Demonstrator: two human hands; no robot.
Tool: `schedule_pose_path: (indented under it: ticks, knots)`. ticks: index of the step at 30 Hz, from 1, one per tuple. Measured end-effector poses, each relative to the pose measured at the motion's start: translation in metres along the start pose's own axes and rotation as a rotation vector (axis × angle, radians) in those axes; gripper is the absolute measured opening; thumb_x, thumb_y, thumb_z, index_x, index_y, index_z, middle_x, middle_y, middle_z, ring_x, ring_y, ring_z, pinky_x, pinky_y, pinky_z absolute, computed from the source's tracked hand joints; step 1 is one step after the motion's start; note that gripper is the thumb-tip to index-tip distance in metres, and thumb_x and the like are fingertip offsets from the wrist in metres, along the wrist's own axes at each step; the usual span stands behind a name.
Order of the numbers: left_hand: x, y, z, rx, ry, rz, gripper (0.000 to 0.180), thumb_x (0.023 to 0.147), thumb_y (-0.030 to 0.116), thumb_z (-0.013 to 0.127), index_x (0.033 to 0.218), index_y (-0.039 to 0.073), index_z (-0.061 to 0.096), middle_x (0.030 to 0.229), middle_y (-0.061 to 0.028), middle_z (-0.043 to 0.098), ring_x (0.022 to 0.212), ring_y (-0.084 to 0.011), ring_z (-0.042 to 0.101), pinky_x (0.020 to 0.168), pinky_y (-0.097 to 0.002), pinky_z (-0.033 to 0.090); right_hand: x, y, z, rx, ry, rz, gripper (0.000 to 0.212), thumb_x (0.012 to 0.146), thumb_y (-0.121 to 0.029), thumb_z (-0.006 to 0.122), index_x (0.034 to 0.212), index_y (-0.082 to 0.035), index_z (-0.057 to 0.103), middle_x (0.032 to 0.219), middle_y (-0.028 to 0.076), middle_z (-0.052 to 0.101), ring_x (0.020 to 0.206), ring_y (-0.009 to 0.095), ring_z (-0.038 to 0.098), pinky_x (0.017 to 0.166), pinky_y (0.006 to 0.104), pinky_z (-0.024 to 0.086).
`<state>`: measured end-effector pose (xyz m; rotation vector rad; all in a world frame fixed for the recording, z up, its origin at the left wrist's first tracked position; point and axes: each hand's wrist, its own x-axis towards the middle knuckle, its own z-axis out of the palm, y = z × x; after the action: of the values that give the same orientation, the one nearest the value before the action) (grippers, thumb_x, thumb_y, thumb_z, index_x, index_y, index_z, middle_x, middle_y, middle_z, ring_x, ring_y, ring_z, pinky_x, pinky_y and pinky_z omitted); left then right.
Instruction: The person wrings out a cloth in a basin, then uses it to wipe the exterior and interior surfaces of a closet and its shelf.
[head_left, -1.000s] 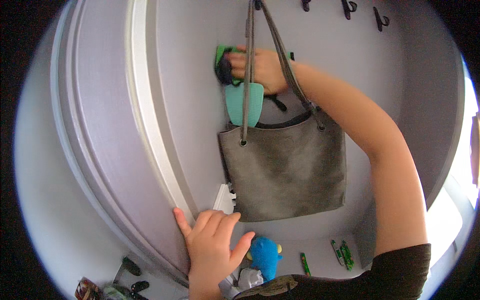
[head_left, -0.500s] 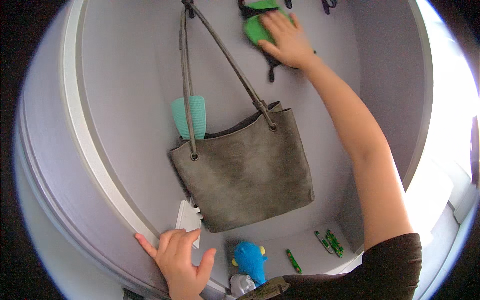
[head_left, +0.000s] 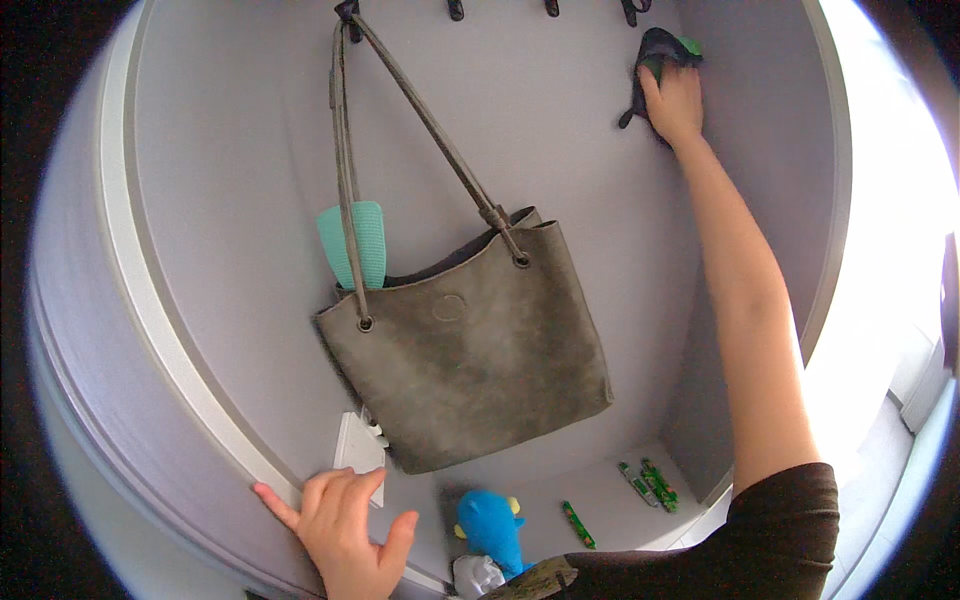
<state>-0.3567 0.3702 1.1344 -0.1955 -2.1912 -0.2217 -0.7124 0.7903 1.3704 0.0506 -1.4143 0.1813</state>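
Note:
My right hand point(head_left: 677, 103) reaches up to the right side of the recess, its fingers closed over a black-and-green cloth item point(head_left: 655, 48). A dark loop or tab dangles from the cloth's lower left; its exact kind is unclear. At the lower left my left hand point(head_left: 345, 535) is open, fingers apart, resting by the white frame edge point(head_left: 235, 440). Between the hands a grey-brown tote bag point(head_left: 475, 350) hangs by its straps from a black hook point(head_left: 350, 22). From the bag's opening sticks a ribbed turquoise flat thing point(head_left: 370, 245).
More black hooks point(head_left: 551, 8) line the back wall above. On the recess floor stand a blue plush toy point(head_left: 490, 525), a crumpled silvery-white thing point(head_left: 478, 576) and several green slim packets point(head_left: 578, 525). A white panel point(head_left: 358, 455) sits behind the bag's lower left.
My right hand has moved right with the cloth item, away from the hooks' middle toward the side wall. My left hand stays at the frame. The view has shifted slightly.

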Motion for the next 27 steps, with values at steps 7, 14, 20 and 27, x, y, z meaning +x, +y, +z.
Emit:
schedule_pose_path:
  ticks: [7,14,20,27]
  knots:
    - [-0.001,-0.001,0.001,0.014,-0.017,0.029,0.035,0.083,0.041,0.06,0.101,0.011,0.066,0.096,-0.0045,0.065,0.102,-0.0244,0.058,0.108,-0.061,-0.006,-0.044,-0.011,-0.006,0.035,-0.01,0.105,0.06,0.088,-0.046,0.047,0.111,0.009,0.056,0.12,0.032,0.049,0.117,0.045,0.042,0.107,0.0486,0.027]
    - [0.001,0.002,0.0,0.032,-0.036,0.018,0.036,0.082,0.041,0.061,0.102,0.012,0.066,0.095,-0.0045,0.065,0.103,-0.0241,0.058,0.107,-0.0603,-0.009,-0.121,-0.05,-0.023,-0.012,-0.105,0.129,0.053,0.085,-0.041,0.049,0.101,0.008,0.061,0.11,0.029,0.055,0.113,0.044,0.044,0.107,0.0504,0.026]
    - [0.0,0.0,0.005,0.074,-0.001,0.014,0.039,0.085,0.048,0.057,0.1,0.013,0.067,0.095,-0.0033,0.065,0.103,-0.0236,0.059,0.108,-0.057,-0.012,-0.14,-0.125,-0.047,0.112,-0.182,-0.424,0.045,0.076,-0.038,0.063,0.085,0.006,0.062,0.099,0.025,0.057,0.113,0.04,0.048,0.11,0.0532,0.023]
    - [0.002,0.002,0.014,0.139,0.032,0.016,0.044,0.086,0.053,0.054,0.101,0.014,0.067,0.095,-0.002,0.066,0.104,-0.0225,0.058,0.108,-0.0558,-0.015,-0.149,-0.164,-0.053,0.271,-0.31,-0.542,0.029,0.086,-0.028,0.054,0.103,-0.006,0.06,0.114,0.012,0.055,0.126,0.03,0.04,0.114,0.0482,0.017]
